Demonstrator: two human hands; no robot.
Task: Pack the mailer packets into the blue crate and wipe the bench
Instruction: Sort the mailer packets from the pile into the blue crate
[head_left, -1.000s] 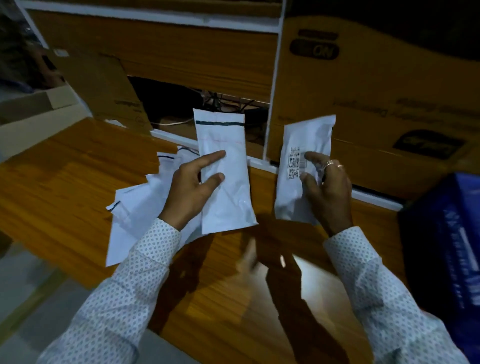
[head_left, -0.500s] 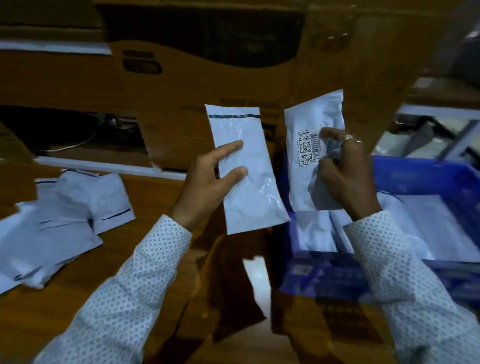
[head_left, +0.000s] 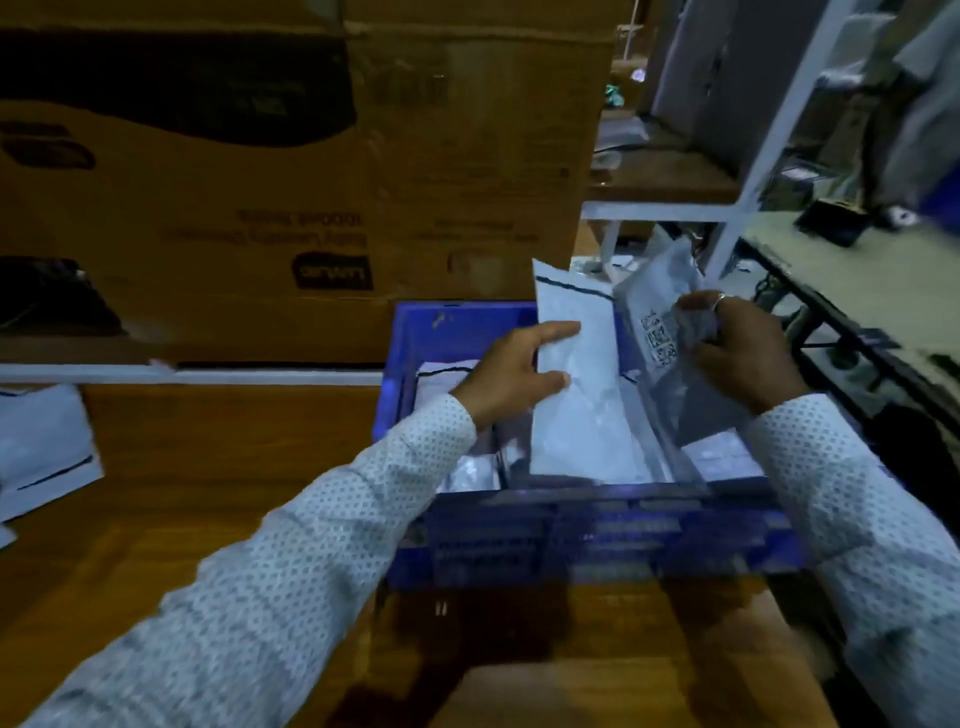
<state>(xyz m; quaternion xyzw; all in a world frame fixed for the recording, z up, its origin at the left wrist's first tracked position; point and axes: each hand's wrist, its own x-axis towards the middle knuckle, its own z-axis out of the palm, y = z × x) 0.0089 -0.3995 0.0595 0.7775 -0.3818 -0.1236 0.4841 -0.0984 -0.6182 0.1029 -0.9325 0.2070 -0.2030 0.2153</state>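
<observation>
The blue crate (head_left: 597, 530) stands on the wooden bench (head_left: 218, 509) in front of me, with several white mailer packets lying inside it. My left hand (head_left: 511, 371) grips a white packet with a dark strip (head_left: 576, 395), held upright over the crate's middle. My right hand (head_left: 743, 353) grips a second packet with a printed code label (head_left: 654, 317) over the crate's right side. The two held packets overlap slightly. More loose packets (head_left: 41, 447) lie on the bench at the far left.
A large cardboard box (head_left: 291, 171) stands right behind the crate and bench. To the right are a white metal frame (head_left: 748, 171) and a second table (head_left: 852, 270) with dark objects. A white rail (head_left: 182, 374) runs along the bench's back edge.
My view swung right, bringing the crate to the centre. Both hands carried their packets from beside the crate to above its inside and lowered them toward the packets there.
</observation>
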